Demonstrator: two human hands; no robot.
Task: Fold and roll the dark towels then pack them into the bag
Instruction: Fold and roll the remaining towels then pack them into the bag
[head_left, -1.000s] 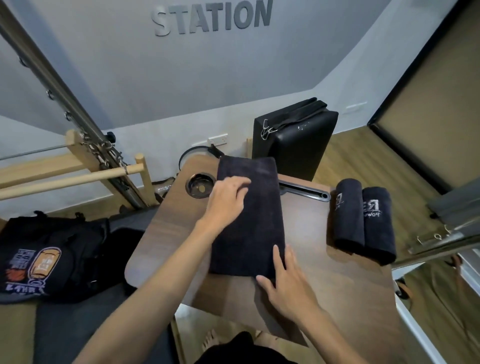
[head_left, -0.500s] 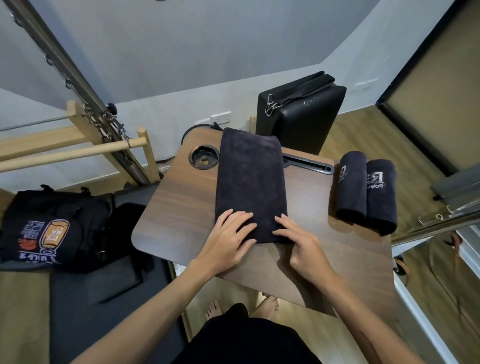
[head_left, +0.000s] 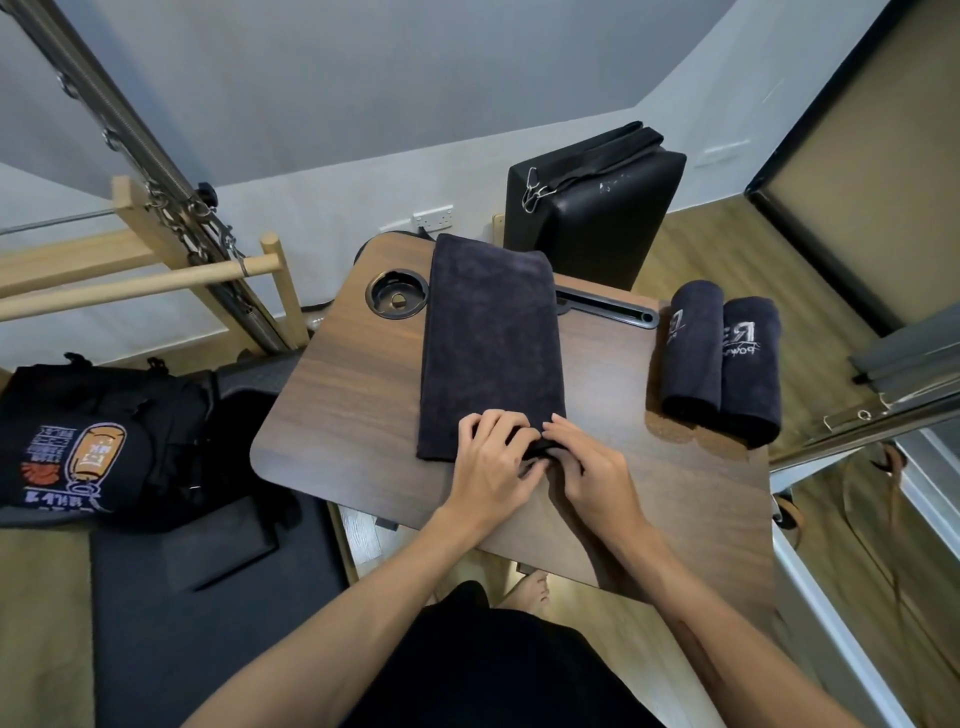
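1. Head view, the step in hand: the folded towel (head_left: 491, 345) is lying lengthwise on the wooden table (head_left: 343, 395), its far end reaching the table's back edge beside the cup recess (head_left: 397, 300). The left hand (head_left: 491, 460) and the right hand (head_left: 589, 470) are sitting side by side at the towel's near right corner. Both are curling their fingers over the hem and pinching it up, so the rolling appears to be just starting.

2. Head view, what the next move calls for: I judge that the hands are needing to spread apart along the near hem. That way the whole width is turning over evenly, while the first turn is being kept tight and square to the long edges; only the right part of the hem is being held now, so a slanted roll is a risk.

3. Head view, the count:
   - 3 dark towels in all: 1 flat under the hands and 2 rolled towels (head_left: 722, 364), which are lying touching each other at the table's right edge.
   - 1 printed black bag (head_left: 78, 441), lying well apart to the left, off the table; I cannot tell whether it is holding any towels.
   - 1 black padded case (head_left: 592, 208), standing behind the table.
   - 2 hands, both working on the same towel.
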